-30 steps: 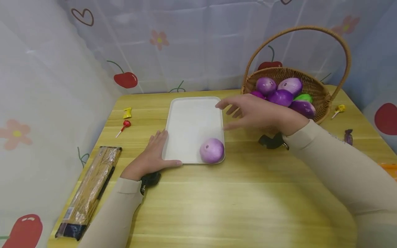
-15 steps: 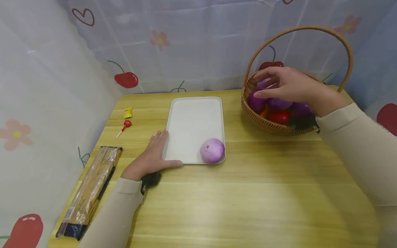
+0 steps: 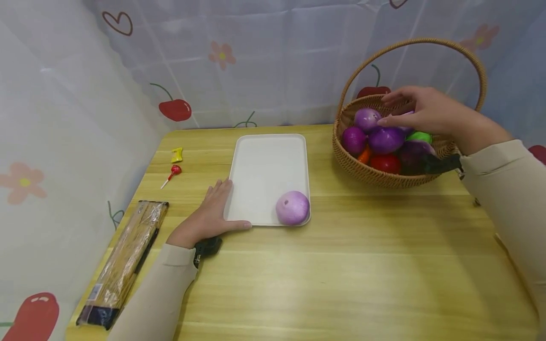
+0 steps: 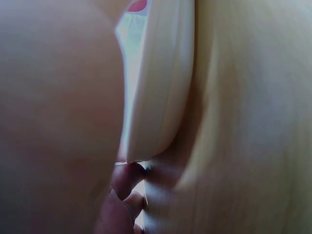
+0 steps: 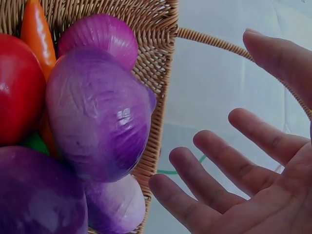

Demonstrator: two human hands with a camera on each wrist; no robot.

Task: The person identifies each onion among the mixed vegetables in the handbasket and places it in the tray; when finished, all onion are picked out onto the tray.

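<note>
On the tabletop (image 3: 320,274), the wicker basket (image 3: 358,171) stands far right, its handle (image 3: 420,41) arching overhead, the likeliest obstacle for the right wrist. Left of it lies the white tray (image 3: 268,166); farther left, a long wrapped packet (image 3: 123,260). The left hand (image 3: 209,214) rests on the tray's near left edge, four fingers together, thumb apart. The right hand (image 3: 431,111), nearer the basket, is over the vegetables, its fingers (image 5: 234,156) spread, holding nothing. Near these, below and to their left, the dark purple vegetable (image 3: 386,139) sits in the basket, long axis roughly left to right, crowded by a red vegetable (image 3: 385,163) and a magenta onion (image 3: 354,140). A pale purple onion (image 3: 292,208) occupies the tray's near right corner. A red lollipop (image 3: 174,171) and yellow candy (image 3: 177,155) lie far left, out of the way.
</note>
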